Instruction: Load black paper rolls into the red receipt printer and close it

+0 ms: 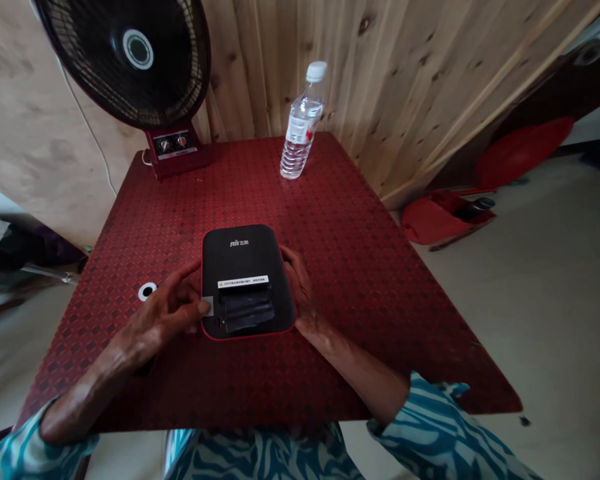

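A flat black device with a red edge and rounded corners (245,260), like a small printer, is in front of me over the table. Its upper face bears a pale logo, upside down from here, a white warning label (243,282) and a dark glossy strip (249,311) below that. My left hand (173,307) grips the device's left side, its thumb on a small grey square piece (209,306) at the near left corner. Around the right edge, my right hand (300,287) is closed, its fingers partly hidden underneath. Beside my left hand lies a white ring with a dark centre (147,291).
On the table with a red patterned cover (380,300), a water bottle with a white cap (303,123) stands at the back. A dark red fan (175,150) is at the back left, against a wooden wall (380,80). A red container (430,217) sits beyond the right edge.
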Tool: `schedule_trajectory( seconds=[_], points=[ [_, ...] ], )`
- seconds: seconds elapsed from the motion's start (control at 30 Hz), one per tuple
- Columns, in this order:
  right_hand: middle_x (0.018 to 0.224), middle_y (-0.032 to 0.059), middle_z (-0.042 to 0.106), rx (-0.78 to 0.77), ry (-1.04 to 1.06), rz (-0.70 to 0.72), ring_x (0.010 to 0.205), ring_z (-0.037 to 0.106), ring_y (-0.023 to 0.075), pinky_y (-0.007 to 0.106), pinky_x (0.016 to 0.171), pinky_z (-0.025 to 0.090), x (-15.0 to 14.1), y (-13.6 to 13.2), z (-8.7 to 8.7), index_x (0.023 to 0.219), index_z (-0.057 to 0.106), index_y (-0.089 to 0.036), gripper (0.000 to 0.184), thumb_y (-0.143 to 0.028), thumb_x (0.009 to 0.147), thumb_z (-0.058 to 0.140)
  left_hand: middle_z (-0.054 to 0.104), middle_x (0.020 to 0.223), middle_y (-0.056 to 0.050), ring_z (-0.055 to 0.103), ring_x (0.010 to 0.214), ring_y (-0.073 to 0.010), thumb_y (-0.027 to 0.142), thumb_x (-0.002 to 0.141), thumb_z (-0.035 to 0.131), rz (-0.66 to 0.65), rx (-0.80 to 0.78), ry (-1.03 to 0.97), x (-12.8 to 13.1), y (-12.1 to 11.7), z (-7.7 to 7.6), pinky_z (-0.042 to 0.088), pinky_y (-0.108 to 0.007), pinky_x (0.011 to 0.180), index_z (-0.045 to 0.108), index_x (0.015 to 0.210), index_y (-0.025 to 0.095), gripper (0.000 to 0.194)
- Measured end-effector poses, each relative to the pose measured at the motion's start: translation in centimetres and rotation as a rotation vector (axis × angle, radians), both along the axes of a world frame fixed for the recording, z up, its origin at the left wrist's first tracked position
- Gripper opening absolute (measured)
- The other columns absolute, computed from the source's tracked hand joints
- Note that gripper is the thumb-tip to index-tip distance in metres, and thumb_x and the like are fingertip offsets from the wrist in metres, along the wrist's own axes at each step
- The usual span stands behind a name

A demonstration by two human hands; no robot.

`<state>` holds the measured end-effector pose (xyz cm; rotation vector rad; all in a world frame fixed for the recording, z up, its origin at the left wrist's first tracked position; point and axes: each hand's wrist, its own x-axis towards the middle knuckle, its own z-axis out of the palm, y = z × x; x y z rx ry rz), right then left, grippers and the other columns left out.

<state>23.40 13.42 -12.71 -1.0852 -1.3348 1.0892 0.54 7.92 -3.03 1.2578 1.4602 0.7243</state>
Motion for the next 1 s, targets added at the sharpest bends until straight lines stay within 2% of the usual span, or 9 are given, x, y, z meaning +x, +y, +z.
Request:
schedule_trajectory(
  seconds=[0.1, 0.17, 0.23, 0.37, 0.43, 0.53, 0.67, 1.0],
  points=[
    [0.131, 0.0041, 0.059, 0.003, 0.006, -0.001, 0.125, 0.052, 0.0242, 0.047, 0.111, 0.039, 0.0, 0.0, 0.2, 0.124, 0.058, -0.032, 0.036, -0.045, 0.096, 0.04, 0.061, 0.08, 0.0, 0.06, 0.07, -0.0171, 0.047, 0.079, 0.067, 0.04, 0.371, 0.398, 0.1, -0.9, 0.6, 0.048, -0.03, 0.064, 0.052, 0.134, 0.02, 0.062],
    [0.131, 0.0045, 0.059, 0.001, 0.008, 0.007, 0.126, 0.052, 0.0243, 0.047, 0.112, 0.039, 0.0, 0.0, 0.3, 0.125, 0.058, -0.031, 0.037, -0.046, 0.096, 0.04, 0.063, 0.087, -0.002, 0.061, 0.077, -0.019, 0.048, 0.078, 0.068, 0.041, 0.498, 0.538, 0.0, -1.2, 0.6, 0.049, -0.033, 0.069, 0.06, 0.124, 0.023, 0.053],
    [0.132, 0.0054, 0.058, 0.003, 0.013, 0.012, 0.127, 0.051, 0.0241, 0.048, 0.112, 0.038, 0.1, 0.1, 0.3, 0.126, 0.057, -0.029, 0.038, -0.046, 0.096, 0.04, 0.064, 0.088, -0.003, 0.062, 0.077, -0.0193, 0.048, 0.078, 0.068, 0.04, 0.447, 0.495, 0.1, -1.2, 0.3, 0.049, -0.033, 0.069, 0.059, 0.123, 0.023, 0.052],
    [0.131, 0.0065, 0.059, 0.037, 0.028, 0.019, 0.126, 0.053, 0.0234, 0.048, 0.112, 0.039, 0.1, 0.2, 0.1, 0.126, 0.058, -0.027, 0.04, -0.047, 0.096, 0.04, 0.063, 0.081, -0.001, 0.063, 0.073, -0.0193, 0.049, 0.077, 0.069, 0.064, 0.085, 0.101, 0.1, -0.3, -0.5, 0.049, -0.029, 0.063, 0.05, 0.13, 0.019, 0.064],
    [0.13, 0.0055, 0.059, 0.047, 0.031, 0.021, 0.125, 0.053, 0.0233, 0.049, 0.111, 0.039, 0.2, 0.2, 0.0, 0.125, 0.058, -0.028, 0.039, -0.047, 0.096, 0.041, 0.063, 0.079, 0.0, 0.063, 0.07, -0.0182, 0.046, 0.077, 0.071, 0.07, -0.016, -0.061, 0.1, 0.0, -0.8, 0.048, -0.029, 0.062, 0.048, 0.133, 0.02, 0.066],
    [0.129, 0.004, 0.06, 0.054, 0.039, 0.013, 0.124, 0.054, 0.0228, 0.048, 0.111, 0.04, 0.1, 0.3, -0.1, 0.123, 0.059, -0.032, 0.036, -0.046, 0.096, 0.042, 0.064, 0.074, 0.001, 0.062, 0.063, -0.0165, 0.037, 0.077, 0.073, 0.078, -0.039, -0.211, -0.1, 0.2, -1.2, 0.049, -0.03, 0.063, 0.048, 0.135, 0.022, 0.066],
    [0.129, 0.0039, 0.06, 0.055, 0.035, 0.012, 0.124, 0.054, 0.0217, 0.047, 0.111, 0.04, 0.1, 0.4, -0.4, 0.124, 0.058, -0.032, 0.035, -0.045, 0.096, 0.041, 0.067, 0.074, -0.001, 0.064, 0.063, -0.0173, 0.03, 0.074, 0.075, 0.081, -0.077, -0.307, -0.6, 0.5, -1.8, 0.052, -0.031, 0.065, 0.05, 0.137, 0.021, 0.069],
    [0.132, 0.0054, 0.059, 0.043, -0.01, 0.026, 0.126, 0.052, 0.0229, 0.048, 0.111, 0.039, 0.3, 0.1, -0.1, 0.127, 0.056, -0.03, 0.039, -0.048, 0.097, 0.04, 0.071, 0.085, -0.005, 0.067, 0.072, -0.0211, 0.033, 0.072, 0.075, 0.048, -0.142, -0.396, -0.6, 0.7, -2.8, 0.052, -0.03, 0.061, 0.05, 0.139, 0.022, 0.072]
  ],
)
